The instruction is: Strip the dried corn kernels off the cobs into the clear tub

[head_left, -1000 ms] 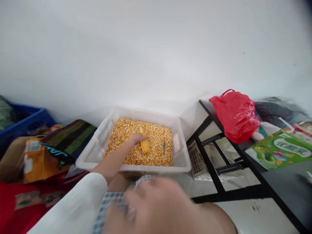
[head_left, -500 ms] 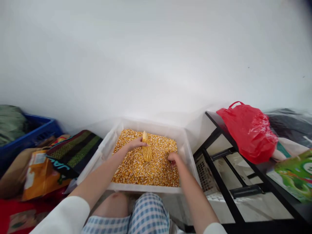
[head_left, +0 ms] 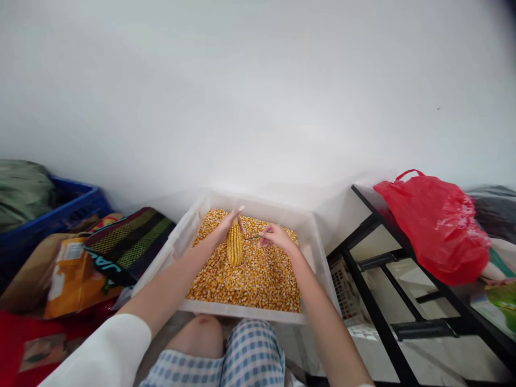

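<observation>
"Inside the pale plastic bin (head_left: 322,271), against the wall, what is there?"

"A spread of loose corn kernels (head_left: 245,287), yellow and whitish, and above them one corn cob (head_left: 234,248). It lies lengthwise to the person, one end toward the knees."

"Does the cob rest on the kernels?"

"I cannot tell; its lower end is very close to them, at least."

"Who has hold of it?"

"The left hand (head_left: 228,224). It comes in from the left and is closed around the cob's upper part, so the grip is only as wide as the cob. The lower part is uncovered, with its rows of yellow kernels in place."

"And the right hand (head_left: 277,238)?"

"Pinched narrow, on a thin tool (head_left: 252,237) (slim and dark, with a bit of green by the fingertips). The tool points left, toward the cob's side. Whether its tip touches the cob is too small to tell."

"What stands around the bin?"

"On the left, a blue crate (head_left: 83,207), then a dark mesh bag (head_left: 135,239) with green stripes, just beside an orange packet (head_left: 74,282). On the right, a black metal frame (head_left: 365,279), with a red plastic bag (head_left: 439,228) at its upper part."

"And nearest the person?"

"Blue-and-white checked shorts (head_left: 253,352), below the bin's front rim, between the two forearms."
</observation>
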A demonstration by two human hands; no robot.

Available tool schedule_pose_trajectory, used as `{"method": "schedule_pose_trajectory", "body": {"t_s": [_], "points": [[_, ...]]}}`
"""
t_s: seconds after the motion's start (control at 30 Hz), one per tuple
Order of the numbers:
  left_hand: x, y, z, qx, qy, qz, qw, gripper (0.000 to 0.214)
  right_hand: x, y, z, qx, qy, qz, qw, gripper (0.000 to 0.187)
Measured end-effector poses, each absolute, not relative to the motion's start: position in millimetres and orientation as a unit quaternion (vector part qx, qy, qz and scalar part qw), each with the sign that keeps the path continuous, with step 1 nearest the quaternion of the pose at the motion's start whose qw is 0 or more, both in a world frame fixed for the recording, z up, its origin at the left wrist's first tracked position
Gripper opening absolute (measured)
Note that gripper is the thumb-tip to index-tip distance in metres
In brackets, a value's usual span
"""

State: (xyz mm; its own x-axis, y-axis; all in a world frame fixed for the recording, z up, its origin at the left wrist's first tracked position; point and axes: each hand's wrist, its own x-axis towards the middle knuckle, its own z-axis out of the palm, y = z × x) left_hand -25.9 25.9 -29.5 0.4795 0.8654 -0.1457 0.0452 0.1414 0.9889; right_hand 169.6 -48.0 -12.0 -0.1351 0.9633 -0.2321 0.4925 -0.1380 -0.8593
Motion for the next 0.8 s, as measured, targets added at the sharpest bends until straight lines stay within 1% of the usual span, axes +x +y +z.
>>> {"method": "schedule_pose_trajectory", "body": {"t_s": [0.1, 0.17, 0.23, 0.5, 0.67, 0.8], "points": [[-30.3, 28.8, -28.5, 0.526, 0.344, 0.331, 0.704, 0.071, 163.2, -41.0, -9.6, -0.574, -0.609, 0.482, 0.260, 0.022], [-29.4, 28.8, -28.8, 0.521, 0.337, 0.321, 0.715, 0.080, 164.7, -39.7, -13.6, -0.567, -0.612, 0.491, 0.250, 0.023], [-27.2, 28.5, -29.6, 0.521, 0.337, 0.316, 0.717, 0.082, 168.4, -40.6, -20.0, -0.568, -0.618, 0.489, 0.238, 0.021], [-25.4, 31.0, -35.1, 0.487, 0.315, 0.330, 0.745, 0.071, 170.5, -43.8, -34.6, -0.586, -0.670, 0.411, 0.198, 0.021], [-23.9, 34.0, -36.8, 0.505, 0.322, 0.340, 0.725, 0.060, 165.7, -44.1, -38.6, -0.589, -0.702, 0.364, 0.166, 0.027], [-20.1, 34.4, -36.6, 0.515, 0.315, 0.348, 0.717, 0.056, 164.6, -42.8, -42.9, -0.596, -0.715, 0.336, 0.144, 0.029]]}}
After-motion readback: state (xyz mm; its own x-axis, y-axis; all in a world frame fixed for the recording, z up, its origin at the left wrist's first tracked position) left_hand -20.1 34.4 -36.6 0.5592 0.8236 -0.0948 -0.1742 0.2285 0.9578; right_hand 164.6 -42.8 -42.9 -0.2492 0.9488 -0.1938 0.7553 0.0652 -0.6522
